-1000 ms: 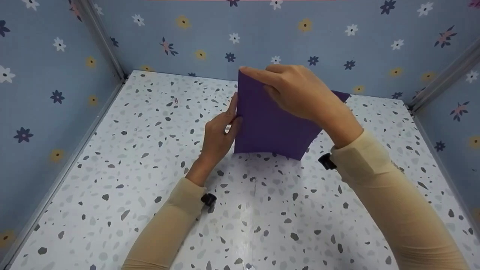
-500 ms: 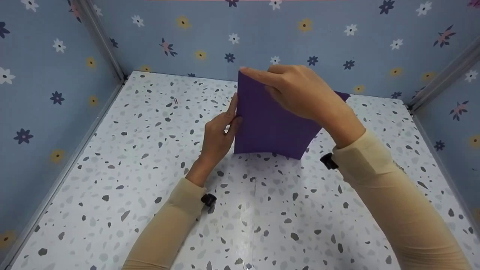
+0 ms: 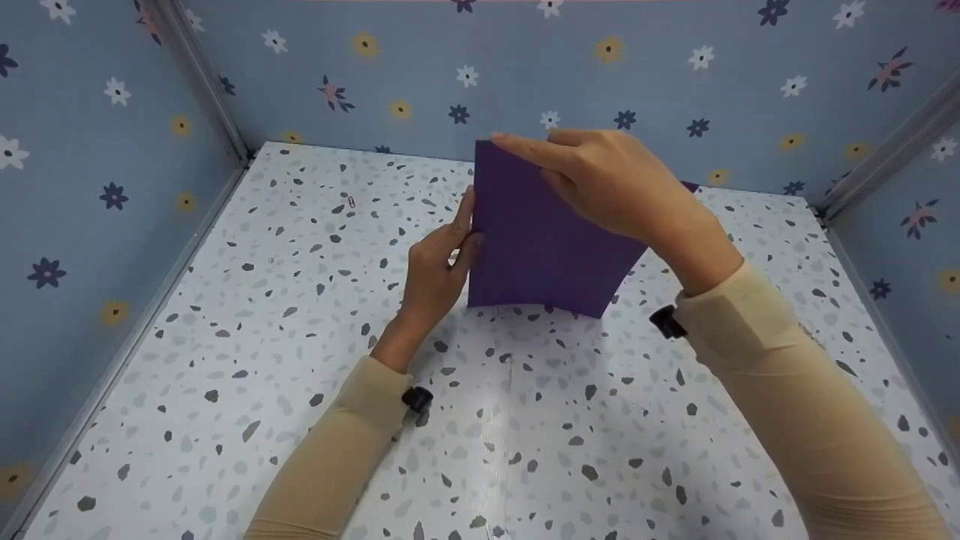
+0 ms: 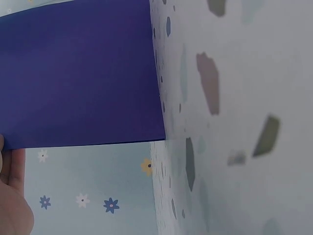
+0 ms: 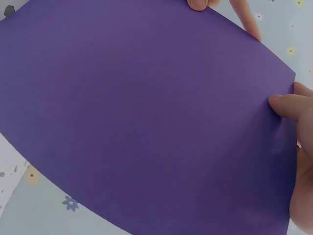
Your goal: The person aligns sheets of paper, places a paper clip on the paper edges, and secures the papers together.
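Note:
A purple sheet of paper or thin card (image 3: 540, 255) stands upright on the table, slightly bowed, its lower edge at the tabletop. My left hand (image 3: 433, 270) pinches its left edge, thumb on the near face and fingers behind. At the top edge my right hand (image 3: 611, 180) holds it, the index finger stretched along the edge near the upper left corner. In the right wrist view the right thumb (image 5: 283, 104) presses on the broad purple face, with the other fingers partly hidden behind the edge. The left wrist view shows a lower corner of the sheet (image 4: 83, 78) meeting the table.
A small paper clip (image 3: 351, 202) lies on the speckled white table (image 3: 300, 315), toward the back left. Blue flowered panels (image 3: 420, 67) with metal frame strips (image 3: 206, 82) enclose the table at the back and both sides.
My right hand has slid a little to the right along the top edge, its index fingertip leaving the corner. The left hand and the paper clip stay put.

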Demonstrator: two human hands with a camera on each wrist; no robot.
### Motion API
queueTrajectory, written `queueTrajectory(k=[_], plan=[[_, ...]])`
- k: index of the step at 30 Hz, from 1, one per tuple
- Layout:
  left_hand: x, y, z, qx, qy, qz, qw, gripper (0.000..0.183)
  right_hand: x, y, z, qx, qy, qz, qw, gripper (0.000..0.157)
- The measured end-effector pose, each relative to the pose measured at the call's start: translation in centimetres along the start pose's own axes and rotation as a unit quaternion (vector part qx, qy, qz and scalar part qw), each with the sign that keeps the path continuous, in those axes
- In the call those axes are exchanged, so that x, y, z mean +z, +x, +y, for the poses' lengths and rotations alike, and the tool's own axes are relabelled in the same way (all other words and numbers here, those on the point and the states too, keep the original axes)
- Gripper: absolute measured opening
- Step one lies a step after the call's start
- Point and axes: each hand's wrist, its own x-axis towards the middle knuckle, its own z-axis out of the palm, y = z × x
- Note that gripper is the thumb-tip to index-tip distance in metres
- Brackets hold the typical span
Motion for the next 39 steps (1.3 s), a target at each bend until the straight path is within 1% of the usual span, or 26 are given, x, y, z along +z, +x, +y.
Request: queueTrajectory(k=[6, 12, 21, 31, 39], plan=[[0.0, 0.0, 0.1, -0.003, 0.005, -0.005, 1.0000, 0.072, -0.2, -0.4, 0.3, 0.002, 0.002, 0.003, 1.000, 0.060], [0.0, 0.0, 0.0, 0.003, 0.005, -0.003, 1.0000, 0.073, -0.2, -0.6, 0.5, 0.008, 0.007, 0.001, 1.000, 0.060], [-0.1, 0.0, 0.1, 0.000, -0.007, -0.003, 1.0000, 0.063, -0.4, -0.7, 0.5, 0.002, 0.008, 0.005, 1.000, 0.060], [-0.1, 0.0, 0.0, 0.003, 0.001, -0.004, 1.0000, 0.069, -0.7, -1.4, 0.8, 0.028, 0.001, -0.008, 1.000, 0.059], [0.0, 0.0, 0.0, 0.004, 0.003, 0.000, 1.0000, 0.067, -0.9, -1.8, 1.2, 0.028, -0.003, -0.008, 1.000, 0.060]])
